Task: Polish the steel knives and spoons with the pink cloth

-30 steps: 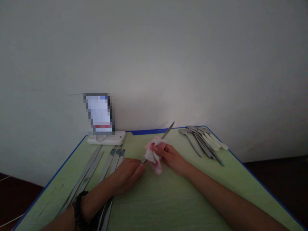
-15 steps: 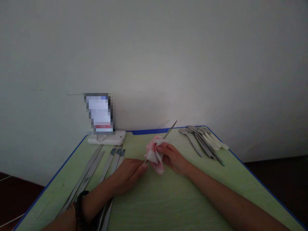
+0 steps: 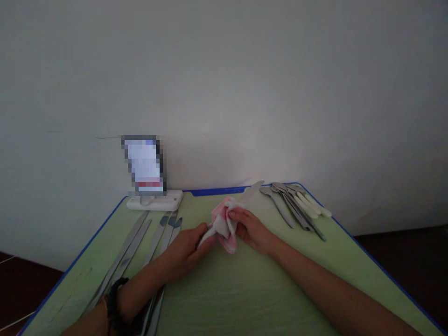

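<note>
Over the middle of the table, my left hand [image 3: 189,247] is closed on the handle of a metal table knife [image 3: 252,190]. The knife slants up to the right, its broad blade side now showing. My right hand [image 3: 250,228] pinches a pink and white cloth [image 3: 226,226] that is folded around the middle of the knife. The cloth hides that part of the knife, and its lower end hangs loose above the table. A dark band circles my left wrist.
Several metal knives [image 3: 126,256] lie on the left of the green table [image 3: 262,298]. Spoons and other cutlery [image 3: 292,205], some with white handles, lie at the back right. A blurred phone [image 3: 145,163] leans above a white device [image 3: 156,200] by the wall.
The knife has turned about its length, from edge-on to showing its flat blade, and its tip sits slightly further right and lower. The cloth and my right hand have barely moved.
</note>
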{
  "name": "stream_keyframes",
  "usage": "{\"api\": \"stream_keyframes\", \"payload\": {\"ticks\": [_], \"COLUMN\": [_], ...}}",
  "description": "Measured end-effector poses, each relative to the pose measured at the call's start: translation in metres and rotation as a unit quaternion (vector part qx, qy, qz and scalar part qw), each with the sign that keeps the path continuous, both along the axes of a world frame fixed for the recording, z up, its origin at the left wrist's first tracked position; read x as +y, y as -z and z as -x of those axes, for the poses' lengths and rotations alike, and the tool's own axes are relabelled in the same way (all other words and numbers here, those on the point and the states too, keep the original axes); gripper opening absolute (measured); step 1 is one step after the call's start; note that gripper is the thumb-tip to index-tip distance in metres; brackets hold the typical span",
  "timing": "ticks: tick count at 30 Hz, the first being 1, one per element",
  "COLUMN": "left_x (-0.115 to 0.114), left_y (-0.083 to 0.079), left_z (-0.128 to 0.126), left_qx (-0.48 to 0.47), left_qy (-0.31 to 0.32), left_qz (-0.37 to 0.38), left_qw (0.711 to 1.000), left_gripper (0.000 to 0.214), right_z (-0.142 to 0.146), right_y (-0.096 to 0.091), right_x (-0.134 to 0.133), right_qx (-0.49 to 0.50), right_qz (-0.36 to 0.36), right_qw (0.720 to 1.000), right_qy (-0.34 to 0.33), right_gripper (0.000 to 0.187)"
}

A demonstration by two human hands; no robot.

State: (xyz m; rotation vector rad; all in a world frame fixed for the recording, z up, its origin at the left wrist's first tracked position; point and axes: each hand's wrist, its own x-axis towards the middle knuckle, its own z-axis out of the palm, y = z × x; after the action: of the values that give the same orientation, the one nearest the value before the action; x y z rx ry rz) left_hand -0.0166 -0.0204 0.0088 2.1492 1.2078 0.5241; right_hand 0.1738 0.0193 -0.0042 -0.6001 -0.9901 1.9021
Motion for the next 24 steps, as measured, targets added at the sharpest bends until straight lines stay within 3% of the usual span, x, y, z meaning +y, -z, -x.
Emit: {"api": "stream_keyframes", "payload": {"ticks": [11, 15, 18, 24], "left_x": [-0.0012, -0.0005, 0.0006, 0.0009], "left_y": [-0.0034, -0.0021, 0.0003, 0.0028], "left_z": [0.0031, 0.0028, 0.0014, -0.0003], "left_qx": [0.007, 0.003, -0.002, -0.012], "left_qy": [0.039, 0.047, 0.052, 0.048], "left_qz": [0.029, 0.020, 0.017, 0.015], "left_qw": [0.999, 0.999, 0.998, 0.999], "left_gripper": [0.032, 0.032, 0.034, 0.036], "right_z": [0.0010, 0.0006, -0.0008, -0.0040], "right_y": [0.0028, 0.0042, 0.0070, 0.0048], "right_x": [0.0058, 0.0056, 0.0042, -0.0006], "right_qx": [0.055, 0.029, -0.043, -0.186], "right_qz": [0.041, -0.002, -0.060, -0.167], "right_qw": [0.995, 0.998, 0.997, 0.968], "right_qy": [0.071, 0.056, 0.024, -0.011], "right_gripper": [0.024, 0.027, 0.030, 0.037]}}
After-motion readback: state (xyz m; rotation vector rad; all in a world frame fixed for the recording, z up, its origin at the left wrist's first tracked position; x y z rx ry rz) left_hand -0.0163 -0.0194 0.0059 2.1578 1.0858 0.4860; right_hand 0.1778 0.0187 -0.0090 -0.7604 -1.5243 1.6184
